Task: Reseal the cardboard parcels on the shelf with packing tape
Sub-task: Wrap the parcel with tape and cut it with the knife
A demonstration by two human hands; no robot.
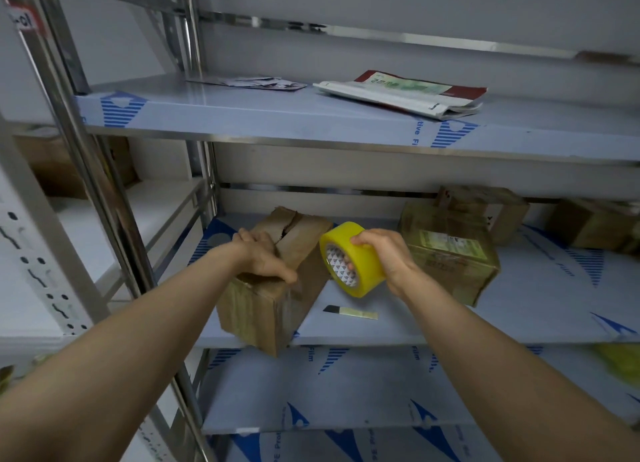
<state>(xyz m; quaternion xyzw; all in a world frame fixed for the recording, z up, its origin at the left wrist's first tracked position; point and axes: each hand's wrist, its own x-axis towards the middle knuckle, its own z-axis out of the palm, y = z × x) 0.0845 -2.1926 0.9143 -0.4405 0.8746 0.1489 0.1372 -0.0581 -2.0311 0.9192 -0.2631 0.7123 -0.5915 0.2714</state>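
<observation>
While the left hand (263, 259) grips the top of the nearest box (277, 309), fingers curled over its far side and thumb along the near edge, the right hand (388, 253) holds the yellow tape roll (360, 253) just beside it, fingers through the core and thumb on the outer face. The box sits at the left of the middle shelf (450, 330), its near corner jutting past the front edge, and its top flaps gape along a split seam.

This looks like the start of sealing this box: no strip is on it yet, and no free end shows. The next move calls for finding the tape's loose end, sticking it down on one side, and drawing it across the seam while the left hand presses the flaps flat.

By count there is one tape roll, one small cutter (350, 312) lying on the shelf, and four boxes on this level. The far-right one is blurred and may be more than one.
</observation>
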